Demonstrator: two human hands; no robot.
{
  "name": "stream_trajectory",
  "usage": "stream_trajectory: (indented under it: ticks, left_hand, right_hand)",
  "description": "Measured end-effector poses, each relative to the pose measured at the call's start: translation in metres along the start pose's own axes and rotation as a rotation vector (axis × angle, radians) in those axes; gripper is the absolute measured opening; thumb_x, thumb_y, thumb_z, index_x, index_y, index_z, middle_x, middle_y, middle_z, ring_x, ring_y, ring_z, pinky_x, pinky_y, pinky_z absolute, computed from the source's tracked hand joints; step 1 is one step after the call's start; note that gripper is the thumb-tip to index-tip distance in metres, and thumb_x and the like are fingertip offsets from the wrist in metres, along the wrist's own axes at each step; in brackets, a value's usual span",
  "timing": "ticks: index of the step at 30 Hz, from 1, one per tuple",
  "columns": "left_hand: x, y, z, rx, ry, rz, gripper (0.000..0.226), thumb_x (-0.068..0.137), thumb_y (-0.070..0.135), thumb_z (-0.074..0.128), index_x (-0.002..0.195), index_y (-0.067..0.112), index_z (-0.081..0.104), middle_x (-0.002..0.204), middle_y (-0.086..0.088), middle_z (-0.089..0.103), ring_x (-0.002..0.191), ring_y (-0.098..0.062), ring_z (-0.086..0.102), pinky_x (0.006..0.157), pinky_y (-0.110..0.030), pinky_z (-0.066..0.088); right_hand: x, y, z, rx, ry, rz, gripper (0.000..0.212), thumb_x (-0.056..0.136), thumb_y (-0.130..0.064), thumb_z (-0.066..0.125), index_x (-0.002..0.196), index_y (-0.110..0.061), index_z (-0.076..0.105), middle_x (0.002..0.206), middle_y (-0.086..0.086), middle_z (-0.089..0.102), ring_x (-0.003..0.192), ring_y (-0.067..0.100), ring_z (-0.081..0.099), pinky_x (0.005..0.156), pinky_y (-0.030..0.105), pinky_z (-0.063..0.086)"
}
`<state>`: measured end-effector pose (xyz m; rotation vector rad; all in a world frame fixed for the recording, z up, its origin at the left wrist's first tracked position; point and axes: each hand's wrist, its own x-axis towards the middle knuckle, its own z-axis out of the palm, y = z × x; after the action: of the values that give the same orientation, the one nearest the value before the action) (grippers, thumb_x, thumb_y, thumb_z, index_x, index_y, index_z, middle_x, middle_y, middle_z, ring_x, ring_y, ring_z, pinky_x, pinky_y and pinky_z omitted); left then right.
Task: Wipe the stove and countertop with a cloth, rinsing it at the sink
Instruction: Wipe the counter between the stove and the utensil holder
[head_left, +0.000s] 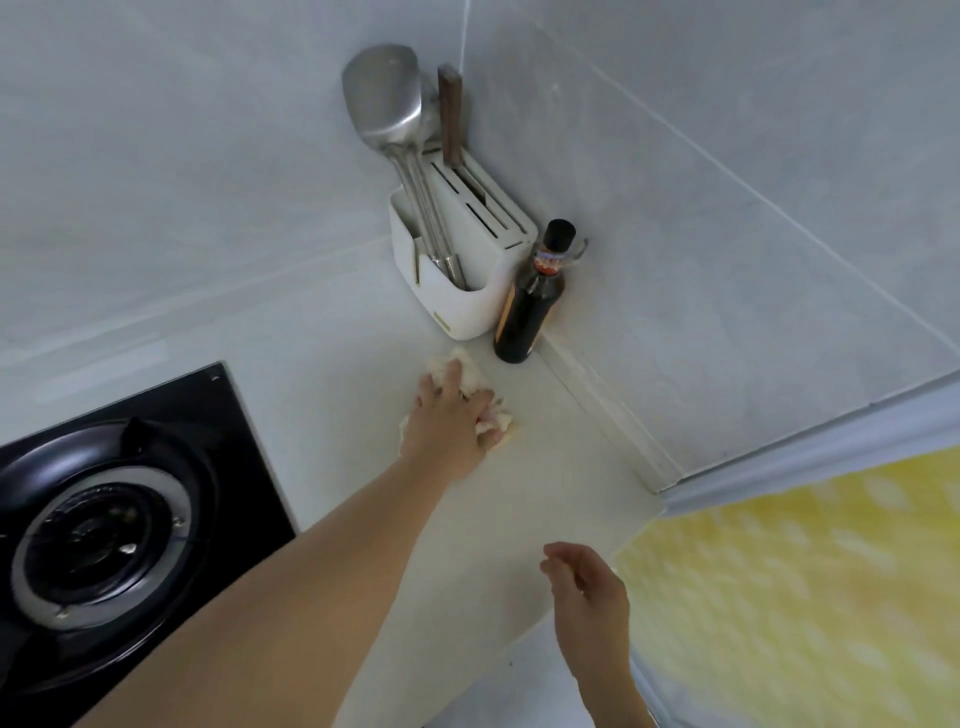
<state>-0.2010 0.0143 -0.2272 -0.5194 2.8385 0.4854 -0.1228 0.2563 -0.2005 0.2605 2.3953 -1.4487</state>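
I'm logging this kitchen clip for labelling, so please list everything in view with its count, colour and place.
cloth: one, white, crumpled on the countertop in front of the bottle
countertop: one, white, running into the wall corner
gas stove: one, black, at the left
utensil holder: one, white, in the corner
spatula: one, steel, standing in the holder
knife handle: one, brown, sticking up from a holder slot
sauce bottle: one, dark with black cap, right of the holder
wall tiles: grey, behind the counter
left hand: pressing on the cloth
right hand: loosely curled, holding nothing, over the counter edge
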Motion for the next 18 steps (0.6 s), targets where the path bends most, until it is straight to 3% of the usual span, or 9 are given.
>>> stream_trajectory:
  ticks: [4, 10, 15, 18]
  left_hand:
    - [-0.079, 0.002, 0.021, -0.012, -0.03, 0.061, 0.053, 0.092, 0.066, 0.05, 0.141, 0.047, 0.044, 0.169, -0.004, 0.005, 0.146, -0.044, 0.016, 0.116, -0.052, 0.032]
    - [-0.191, -0.021, 0.045, 0.054, -0.02, 0.016, 0.053, 0.082, 0.069, 0.048, 0.13, 0.046, 0.051, 0.16, -0.01, 0.036, 0.129, -0.044, 0.045, 0.1, -0.052, 0.047]
    - [-0.26, -0.038, 0.051, 0.143, -0.089, -0.015, 0.062, 0.07, 0.068, 0.073, 0.125, 0.045, 0.054, 0.152, -0.01, 0.047, 0.111, -0.036, 0.056, 0.088, -0.049, 0.05]
    - [-0.277, -0.046, 0.044, 0.168, -0.128, -0.015, 0.061, 0.069, 0.062, 0.077, 0.122, 0.043, 0.054, 0.154, -0.008, 0.041, 0.112, -0.036, 0.056, 0.088, -0.049, 0.047]
  right_hand:
    - [0.004, -0.022, 0.014, 0.016, -0.017, 0.063, 0.019, 0.089, -0.009, 0.067, 0.088, -0.025, 0.077, 0.082, -0.009, 0.075, 0.077, 0.01, 0.067, 0.064, 0.021, 0.047]
    - [-0.002, -0.032, 0.049, -0.091, -0.107, 0.066, 0.019, 0.09, -0.015, 0.064, 0.091, -0.03, 0.076, 0.089, -0.011, 0.075, 0.086, 0.008, 0.068, 0.072, 0.023, 0.048]
    - [-0.035, -0.03, 0.071, -0.163, -0.219, 0.055, 0.017, 0.091, -0.017, 0.063, 0.093, -0.028, 0.076, 0.089, -0.012, 0.073, 0.084, 0.01, 0.067, 0.076, 0.027, 0.051]
    - [-0.049, -0.027, 0.077, -0.19, -0.271, 0.016, 0.017, 0.092, -0.018, 0.063, 0.095, -0.027, 0.076, 0.091, -0.012, 0.073, 0.087, 0.012, 0.067, 0.08, 0.028, 0.052]
